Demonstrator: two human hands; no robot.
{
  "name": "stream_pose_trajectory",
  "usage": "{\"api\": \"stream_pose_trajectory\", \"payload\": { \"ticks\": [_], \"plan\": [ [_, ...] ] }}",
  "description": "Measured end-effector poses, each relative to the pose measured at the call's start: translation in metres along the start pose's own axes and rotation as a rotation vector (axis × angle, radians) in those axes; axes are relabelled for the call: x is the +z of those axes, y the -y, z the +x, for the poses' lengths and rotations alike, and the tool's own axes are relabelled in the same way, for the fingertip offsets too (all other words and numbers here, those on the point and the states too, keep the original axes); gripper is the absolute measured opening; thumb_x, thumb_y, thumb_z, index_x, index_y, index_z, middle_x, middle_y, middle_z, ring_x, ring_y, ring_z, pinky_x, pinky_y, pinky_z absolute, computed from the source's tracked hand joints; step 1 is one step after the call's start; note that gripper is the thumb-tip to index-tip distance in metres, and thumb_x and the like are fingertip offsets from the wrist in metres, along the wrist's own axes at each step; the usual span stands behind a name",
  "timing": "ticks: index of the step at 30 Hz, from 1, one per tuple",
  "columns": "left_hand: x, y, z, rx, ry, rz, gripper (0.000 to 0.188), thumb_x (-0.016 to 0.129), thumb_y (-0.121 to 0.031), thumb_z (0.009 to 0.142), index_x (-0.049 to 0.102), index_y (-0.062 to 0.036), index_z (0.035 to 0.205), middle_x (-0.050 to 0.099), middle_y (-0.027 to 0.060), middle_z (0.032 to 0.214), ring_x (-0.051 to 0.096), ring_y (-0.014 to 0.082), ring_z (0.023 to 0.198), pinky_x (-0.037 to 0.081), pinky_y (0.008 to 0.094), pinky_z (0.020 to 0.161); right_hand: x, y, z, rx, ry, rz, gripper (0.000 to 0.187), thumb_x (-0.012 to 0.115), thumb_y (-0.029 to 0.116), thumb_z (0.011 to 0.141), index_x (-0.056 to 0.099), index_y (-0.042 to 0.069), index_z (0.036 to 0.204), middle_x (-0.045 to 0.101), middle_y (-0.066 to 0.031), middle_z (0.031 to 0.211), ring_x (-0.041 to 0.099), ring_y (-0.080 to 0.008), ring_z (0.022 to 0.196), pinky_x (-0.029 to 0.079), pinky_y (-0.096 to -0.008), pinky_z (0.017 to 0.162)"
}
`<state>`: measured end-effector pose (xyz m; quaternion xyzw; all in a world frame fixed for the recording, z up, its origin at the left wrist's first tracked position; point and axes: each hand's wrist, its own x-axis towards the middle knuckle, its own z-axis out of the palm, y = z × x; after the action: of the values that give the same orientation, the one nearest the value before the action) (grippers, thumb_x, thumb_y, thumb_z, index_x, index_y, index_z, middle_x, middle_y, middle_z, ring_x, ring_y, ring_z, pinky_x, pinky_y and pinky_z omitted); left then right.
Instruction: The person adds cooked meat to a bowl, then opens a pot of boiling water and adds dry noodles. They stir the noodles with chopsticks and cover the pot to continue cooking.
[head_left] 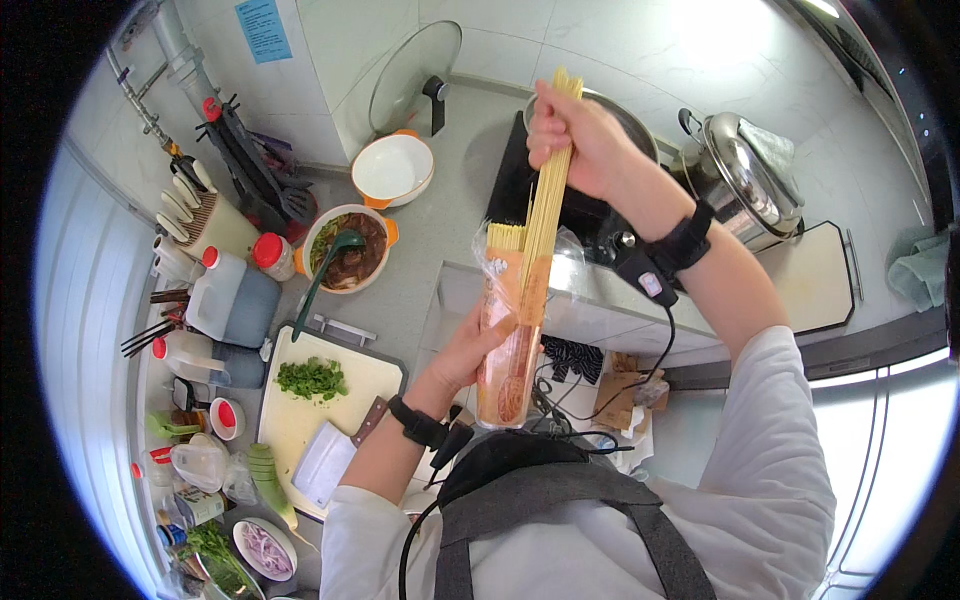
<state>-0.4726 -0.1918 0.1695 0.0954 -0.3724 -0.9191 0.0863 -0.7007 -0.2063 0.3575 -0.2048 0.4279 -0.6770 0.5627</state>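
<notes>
My left hand (466, 345) is wrapped around a clear plastic package (507, 380) with an orange print, held upright below the cooktop's front edge. Long, thin dry noodles (544, 205) rise out of its open top as a bundle. Around the upper part of that bundle my right hand (582, 135) is closed, above the black cooktop (508, 185). A shorter stack of noodles still sits inside the package, at its left side. Behind my right hand stands a metal pan (640, 125), mostly hidden by the hand and forearm.
Left of the cooktop are a bowl of brown sauce (372, 262) with a green ladle (318, 280) and a white bowl (393, 170). Chopped greens (312, 379) and a cleaver (326, 462) lie on a cutting board (285, 430). A lidded steel pot (745, 180) stands right.
</notes>
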Motion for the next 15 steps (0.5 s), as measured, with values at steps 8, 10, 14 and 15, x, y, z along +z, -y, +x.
{"api": "stream_pose_trajectory", "payload": {
  "ticks": [8,10,14,15],
  "plan": [
    [-0.008,-0.016,0.007,-0.012,0.081,0.034,0.059,0.068,-0.029,0.085,0.041,-0.0029,0.131,0.061,0.0145,0.114,0.067,0.0279,0.093,0.057,0.0400,0.079,-0.004,0.047,0.014,-0.198,-0.042,-0.011,0.027,0.055,0.024,0.097,0.042,0.009,0.079,0.033,0.0053,0.061,0.032,-0.0070,0.050,0.036,-0.0242,0.050],
    [-0.009,-0.018,0.010,0.011,0.072,0.025,0.059,0.068,-0.029,0.085,0.041,-0.0029,0.131,0.061,0.0142,0.113,0.067,0.0282,0.093,0.057,0.0402,0.079,-0.009,0.060,0.019,-0.241,-0.043,0.011,0.027,0.055,0.023,0.097,0.042,0.009,0.078,0.032,0.0057,0.059,0.032,-0.0064,0.049,0.035,-0.0233,0.049],
    [-0.012,-0.024,0.024,0.036,0.081,0.023,0.062,0.069,-0.031,0.083,0.041,-0.0027,0.131,0.061,0.0131,0.111,0.067,0.0286,0.094,0.057,0.0397,0.079,-0.022,0.086,0.034,-0.321,-0.024,0.025,0.026,0.054,0.022,0.097,0.043,0.009,0.078,0.033,0.0056,0.060,0.032,-0.0051,0.049,0.035,-0.0215,0.048],
    [-0.013,-0.025,0.027,0.024,0.075,0.023,0.061,0.068,-0.031,0.083,0.041,-0.0026,0.131,0.061,0.0131,0.111,0.067,0.0288,0.094,0.057,0.0397,0.079,-0.026,0.089,0.040,-0.330,-0.053,0.021,0.026,0.054,0.021,0.097,0.043,0.009,0.078,0.033,0.0055,0.060,0.032,-0.0051,0.049,0.035,-0.0215,0.048]
  ]
}}
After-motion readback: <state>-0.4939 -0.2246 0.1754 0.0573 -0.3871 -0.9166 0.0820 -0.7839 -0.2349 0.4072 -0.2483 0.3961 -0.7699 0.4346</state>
